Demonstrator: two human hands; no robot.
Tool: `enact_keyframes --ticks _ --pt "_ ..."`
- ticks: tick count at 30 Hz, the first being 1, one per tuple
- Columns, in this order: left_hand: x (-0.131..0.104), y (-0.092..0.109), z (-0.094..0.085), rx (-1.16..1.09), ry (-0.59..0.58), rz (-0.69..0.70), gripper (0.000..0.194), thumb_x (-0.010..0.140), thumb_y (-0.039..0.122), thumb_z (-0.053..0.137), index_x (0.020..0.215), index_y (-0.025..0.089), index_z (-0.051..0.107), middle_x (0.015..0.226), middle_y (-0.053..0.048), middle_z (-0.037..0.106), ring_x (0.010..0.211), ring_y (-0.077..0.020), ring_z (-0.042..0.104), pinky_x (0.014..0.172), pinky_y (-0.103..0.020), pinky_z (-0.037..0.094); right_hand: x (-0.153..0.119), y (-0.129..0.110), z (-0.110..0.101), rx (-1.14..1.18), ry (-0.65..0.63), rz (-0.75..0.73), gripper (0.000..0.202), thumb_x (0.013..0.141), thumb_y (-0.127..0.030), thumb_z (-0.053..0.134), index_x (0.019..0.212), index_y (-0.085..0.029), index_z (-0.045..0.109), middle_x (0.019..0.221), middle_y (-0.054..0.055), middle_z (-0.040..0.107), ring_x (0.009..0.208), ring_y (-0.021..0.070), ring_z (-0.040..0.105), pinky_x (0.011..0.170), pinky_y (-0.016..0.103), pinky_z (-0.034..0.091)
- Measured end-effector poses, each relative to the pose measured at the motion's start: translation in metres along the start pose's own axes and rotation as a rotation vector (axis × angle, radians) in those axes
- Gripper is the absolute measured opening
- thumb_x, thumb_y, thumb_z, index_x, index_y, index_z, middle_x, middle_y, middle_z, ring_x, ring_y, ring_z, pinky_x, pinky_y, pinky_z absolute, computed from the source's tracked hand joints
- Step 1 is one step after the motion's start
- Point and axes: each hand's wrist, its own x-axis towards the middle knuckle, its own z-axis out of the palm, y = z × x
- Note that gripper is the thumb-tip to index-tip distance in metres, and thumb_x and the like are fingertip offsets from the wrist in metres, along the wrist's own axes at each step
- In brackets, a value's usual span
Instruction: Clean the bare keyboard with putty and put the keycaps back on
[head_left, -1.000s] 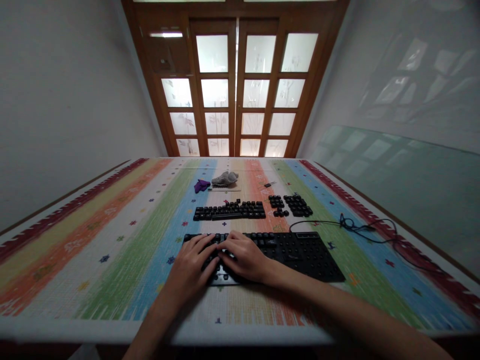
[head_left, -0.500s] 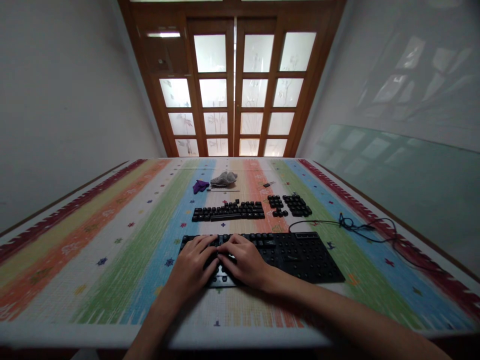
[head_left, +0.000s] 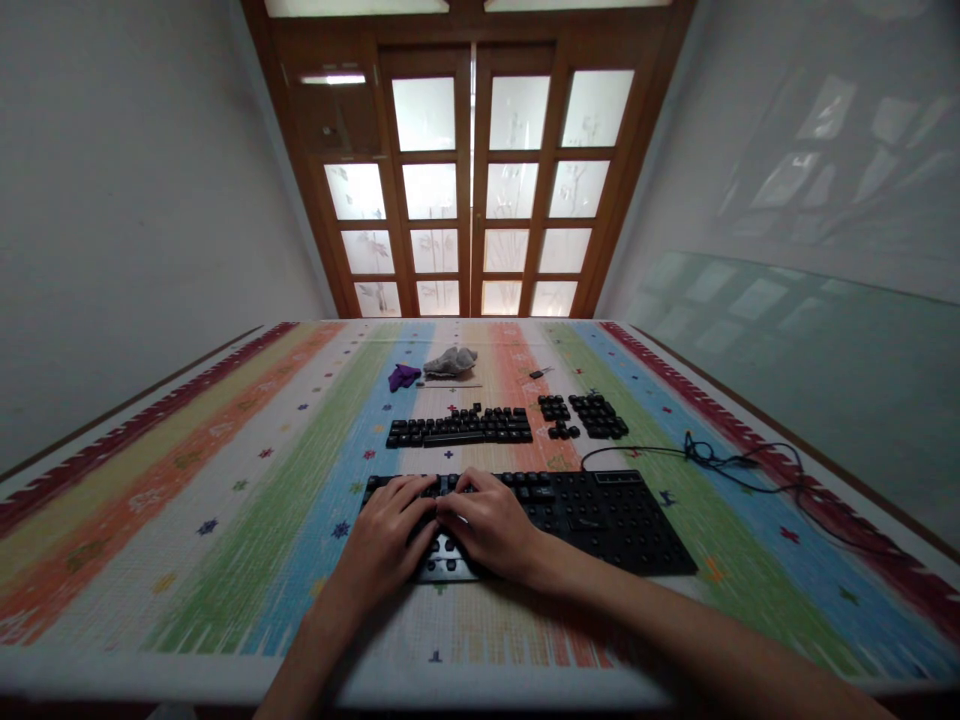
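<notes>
A black keyboard [head_left: 622, 520] with many keycaps off its right part lies near the table's front edge. Over its left part rests my left hand [head_left: 390, 530], fingers bent and pressed together on the upper rows. My right hand [head_left: 491, 525] is beside it, with curled fingers meeting the left fingertips. Whatever lies between the fingertips is too small and hidden to name. Beyond the keyboard sit loose black keycaps in rows [head_left: 457, 427], and more loose keycaps [head_left: 598, 415] stand to the right of them.
A purple cloth [head_left: 403, 376], a grey cloth [head_left: 450, 362] and a thin stick lie farther back. A small dark tool [head_left: 538, 374] is right of them. The keyboard's cable [head_left: 720, 458] coils to the right on the striped tablecloth [head_left: 247, 500]. Wooden glass doors stand beyond.
The view has shifted slightly, so the table's items appear a little lower. Both hands stay at the same part of the keyboard, with almost no change in the fingers.
</notes>
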Motion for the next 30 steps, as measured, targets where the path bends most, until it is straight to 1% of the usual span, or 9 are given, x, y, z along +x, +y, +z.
enact_keyframes --ticks 3,6,8,13,16,19,22,25,30 --pt "0.000 -0.001 0.000 -0.002 -0.003 0.006 0.020 0.097 0.020 0.054 0.113 0.022 0.066 0.127 -0.008 0.067 0.116 -0.0275 0.060 0.093 -0.050 0.054 0.001 0.000 -0.001 0.027 0.000 0.033 0.015 0.088 -0.011 0.064 0.097 -0.019 0.073 0.080 0.006 0.066 0.077 0.0191 0.060 0.067 0.029 0.048" --pt "0.000 -0.002 0.000 0.001 0.000 0.030 0.020 0.098 0.020 0.054 0.113 0.022 0.067 0.127 -0.007 0.067 0.114 -0.0269 0.061 0.092 -0.048 0.054 0.002 -0.001 -0.004 0.104 -0.016 0.115 0.009 0.086 -0.015 0.070 0.093 -0.019 0.073 0.082 0.006 0.067 0.081 0.0192 0.062 0.071 0.029 0.050" --pt "0.000 -0.003 0.000 0.003 0.002 0.030 0.021 0.098 0.020 0.054 0.113 0.023 0.068 0.126 -0.007 0.068 0.114 -0.0269 0.062 0.092 -0.048 0.054 0.003 -0.001 -0.006 0.151 -0.024 0.151 0.009 0.085 -0.015 0.072 0.093 -0.019 0.073 0.083 0.005 0.067 0.083 0.0190 0.063 0.073 0.029 0.051" --pt "0.000 -0.002 -0.002 -0.010 -0.005 0.019 0.021 0.098 0.021 0.054 0.114 0.023 0.068 0.126 -0.007 0.068 0.115 -0.0264 0.061 0.094 -0.048 0.054 0.003 -0.002 -0.007 0.182 -0.041 0.175 0.010 0.086 -0.014 0.071 0.094 -0.020 0.073 0.085 0.005 0.069 0.086 0.0193 0.062 0.074 0.030 0.051" --pt "0.001 -0.002 -0.003 -0.014 -0.015 0.012 0.021 0.098 0.022 0.053 0.113 0.022 0.067 0.126 -0.008 0.068 0.115 -0.0263 0.062 0.094 -0.048 0.054 0.004 -0.002 -0.009 0.174 -0.073 0.146 0.012 0.088 -0.014 0.068 0.098 -0.019 0.072 0.088 0.006 0.071 0.086 0.0197 0.060 0.076 0.031 0.051" --pt "0.001 -0.003 -0.003 -0.017 -0.041 0.008 0.019 0.097 0.021 0.053 0.108 0.021 0.068 0.126 -0.008 0.068 0.116 -0.0268 0.061 0.095 -0.048 0.054 0.005 -0.001 -0.013 0.142 -0.107 0.033 0.009 0.090 -0.013 0.063 0.096 -0.016 0.070 0.090 0.007 0.072 0.085 0.0202 0.057 0.079 0.033 0.049" --pt "0.000 -0.004 -0.001 -0.012 -0.050 0.004 0.016 0.097 0.020 0.053 0.103 0.021 0.068 0.126 -0.008 0.068 0.117 -0.0275 0.061 0.095 -0.050 0.054 0.005 -0.001 -0.015 0.084 -0.111 -0.071 0.011 0.090 -0.009 0.060 0.089 -0.015 0.069 0.090 0.008 0.072 0.084 0.0209 0.055 0.078 0.034 0.048" --pt "0.000 -0.004 0.001 -0.019 -0.049 0.006 0.017 0.097 0.020 0.053 0.104 0.021 0.068 0.127 -0.008 0.067 0.118 -0.0273 0.060 0.096 -0.050 0.054 0.006 0.000 -0.014 0.028 -0.099 -0.087 0.012 0.091 -0.011 0.059 0.085 -0.016 0.068 0.087 0.009 0.071 0.082 0.0214 0.053 0.074 0.033 0.046" --pt "0.001 -0.003 0.003 -0.029 -0.057 0.012 0.025 0.097 0.019 0.053 0.118 0.023 0.066 0.128 -0.008 0.067 0.118 -0.0269 0.060 0.097 -0.050 0.054 0.006 0.000 -0.013 0.013 -0.107 -0.052 0.011 0.090 -0.012 0.061 0.082 -0.017 0.066 0.083 0.007 0.067 0.078 0.0201 0.051 0.071 0.032 0.045"
